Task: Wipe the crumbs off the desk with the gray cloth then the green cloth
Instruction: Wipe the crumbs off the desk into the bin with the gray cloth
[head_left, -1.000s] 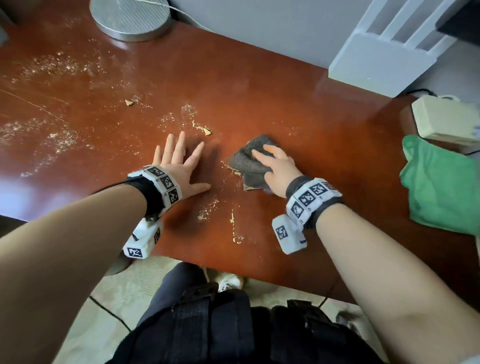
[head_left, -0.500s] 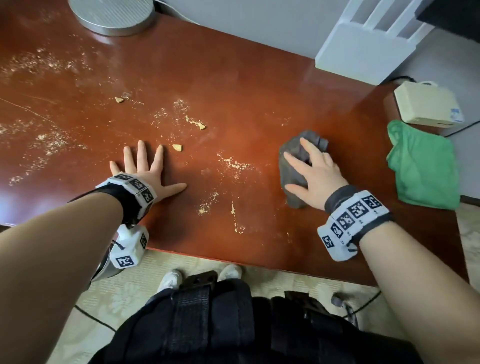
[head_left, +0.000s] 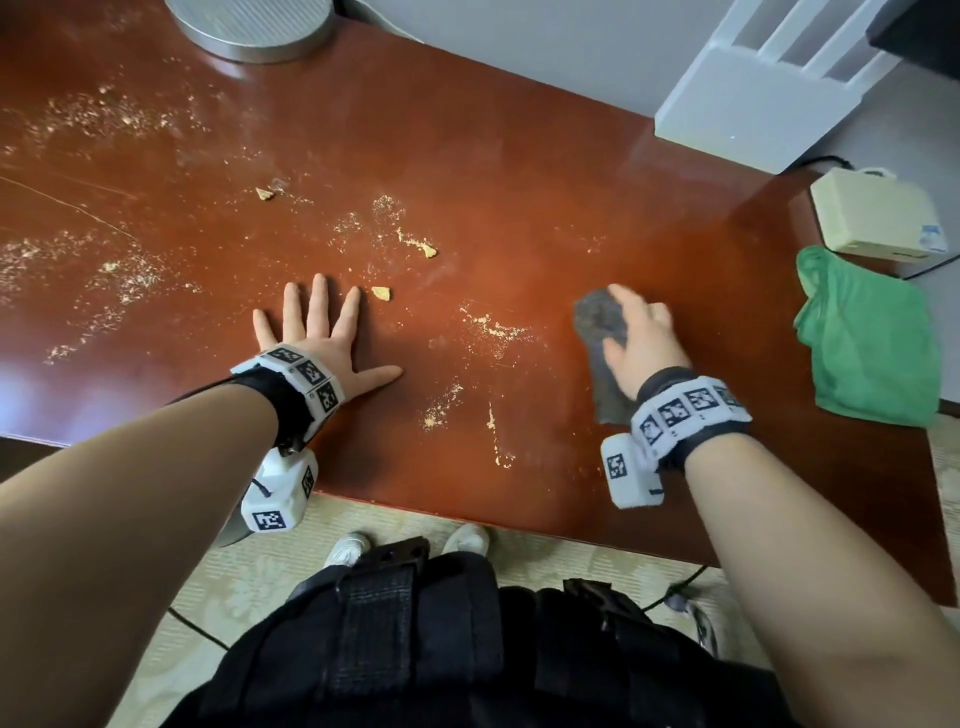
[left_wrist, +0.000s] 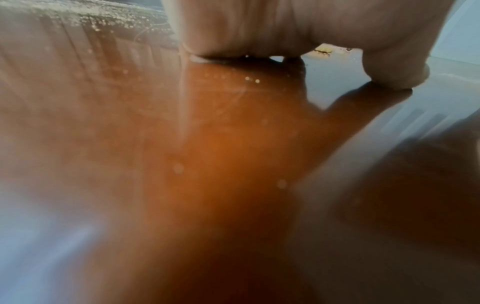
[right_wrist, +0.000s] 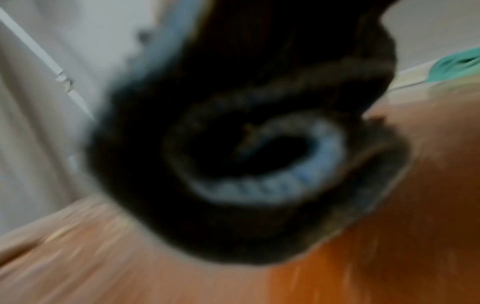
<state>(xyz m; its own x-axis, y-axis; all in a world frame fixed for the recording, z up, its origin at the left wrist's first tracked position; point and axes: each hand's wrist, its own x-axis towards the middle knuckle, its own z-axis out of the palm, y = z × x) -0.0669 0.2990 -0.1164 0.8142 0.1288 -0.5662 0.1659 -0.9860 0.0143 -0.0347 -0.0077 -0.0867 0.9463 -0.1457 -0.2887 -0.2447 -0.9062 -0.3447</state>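
Note:
The crumpled gray cloth (head_left: 597, 322) lies on the red-brown desk (head_left: 519, 156), right of centre. My right hand (head_left: 641, 338) sits on top of it, blurred, fingers curled over the bunched fabric; in the right wrist view the gray cloth (right_wrist: 233, 144) is a dark roll under the palm. My left hand (head_left: 322, 338) rests flat on the desk with fingers spread, holding nothing. Crumbs (head_left: 493, 327) streak the wood between the hands, and a larger chip (head_left: 382, 293) lies by the left fingertips. The green cloth (head_left: 867, 338) lies loose at the desk's right edge.
More crumb dust (head_left: 104, 280) covers the left half of the desk. A round metal base (head_left: 254, 21) stands at the back, a white slatted box (head_left: 769, 88) and a beige box (head_left: 872, 218) at the back right. The desk's front edge (head_left: 467, 514) runs just behind my wrists.
My right hand has swept the gray cloth from the desk's centre out to the right, leaving a crumb streak behind. My left hand slid a little to the left and stays flat.

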